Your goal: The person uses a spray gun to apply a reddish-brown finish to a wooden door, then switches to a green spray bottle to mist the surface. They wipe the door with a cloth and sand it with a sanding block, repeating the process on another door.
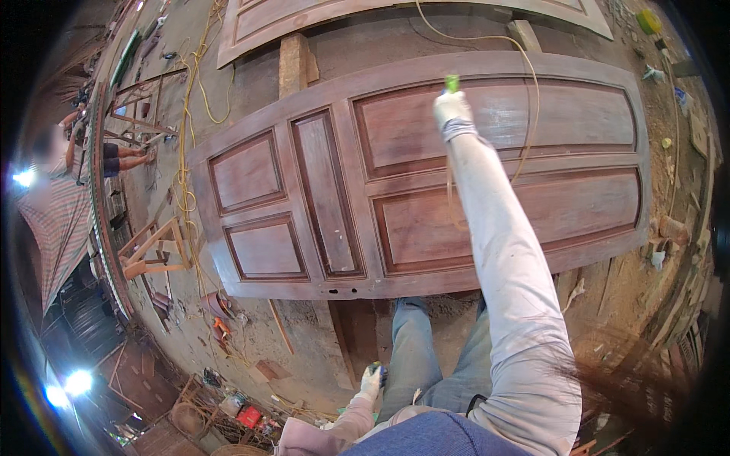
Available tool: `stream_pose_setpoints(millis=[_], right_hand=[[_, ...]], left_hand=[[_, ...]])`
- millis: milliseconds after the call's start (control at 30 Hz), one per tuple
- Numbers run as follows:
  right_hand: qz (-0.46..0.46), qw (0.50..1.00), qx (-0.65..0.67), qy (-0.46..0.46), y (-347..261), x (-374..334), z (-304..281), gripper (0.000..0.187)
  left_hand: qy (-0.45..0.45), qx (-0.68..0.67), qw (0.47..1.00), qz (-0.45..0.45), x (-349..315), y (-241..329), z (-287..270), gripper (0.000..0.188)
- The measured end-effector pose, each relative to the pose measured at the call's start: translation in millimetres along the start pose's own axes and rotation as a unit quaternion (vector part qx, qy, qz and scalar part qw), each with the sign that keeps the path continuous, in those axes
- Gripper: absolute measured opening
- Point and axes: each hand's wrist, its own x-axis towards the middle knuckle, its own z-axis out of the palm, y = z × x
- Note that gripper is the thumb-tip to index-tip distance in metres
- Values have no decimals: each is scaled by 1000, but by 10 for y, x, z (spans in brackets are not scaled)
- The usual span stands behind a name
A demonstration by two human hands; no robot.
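Observation:
A brown wooden door (pixel 357 171) with several recessed panels lies flat in front of me. My right hand (pixel 453 110), in a pale glove, reaches across its far long panel. The fingers are closed round a small bright green object (pixel 452 83); its kind is too small to make out. Down beside my left thigh hangs my left hand (pixel 370 382), also gloved. Something dark blue shows at its fingers, and whether it is held or part of the glove cannot be told. A thin yellowish hose (pixel 534 83) loops over the door and passes behind my right forearm.
Beyond lies a second wooden door (pixel 319 17), with a wooden block (pixel 293 64) between the two. Yellow cables (pixel 185 163) run along the floor at left, near a small wooden frame (pixel 156 247). Another person (pixel 57 175) is at far left. Debris borders the right side.

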Motion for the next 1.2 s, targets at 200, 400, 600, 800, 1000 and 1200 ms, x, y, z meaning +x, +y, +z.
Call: stream_pose_setpoints(millis=[200,400,600,800,1000,1200], right_hand=[[-212,831,54,-511,-649,-1230,1072,54],[-115,866,140,-466,-42,-983,-31,47],[77,965,189,164,2273,216,-2303,36],[77,942,147,-291,2756,-671,-2902,33],[73,976,101,-181,3156,-433,-3444,39],[188,968,130,-103,3945,-115,-4266,35]], left_hand=[[-18,-57,994,89,-6,620,259,26],[62,-118,991,24,-152,608,-182,21],[5,-19,999,33,47,547,-366,21],[-86,-12,993,85,11,1096,474,25],[-100,66,989,91,-3,1408,892,33],[-92,59,992,66,-232,1426,1164,33]])
